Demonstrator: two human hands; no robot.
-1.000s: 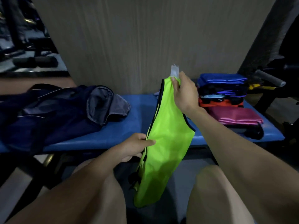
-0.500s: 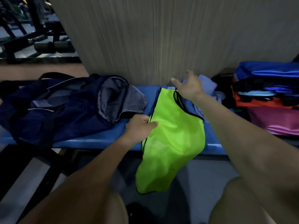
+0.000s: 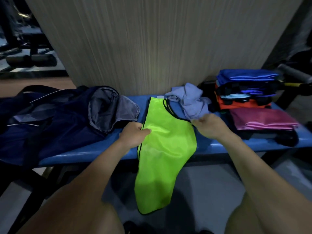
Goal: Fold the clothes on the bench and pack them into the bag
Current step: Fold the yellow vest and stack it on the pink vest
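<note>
the neon-green vest lies across the blue bench, long axis running from the wall side toward the person, lower half hanging over the front edge. it is folded lengthwise, black-trimmed. the left hand pinches its left edge. the right hand holds its right edge, fingers curled. the navy bag sits left of the vest.
</note>
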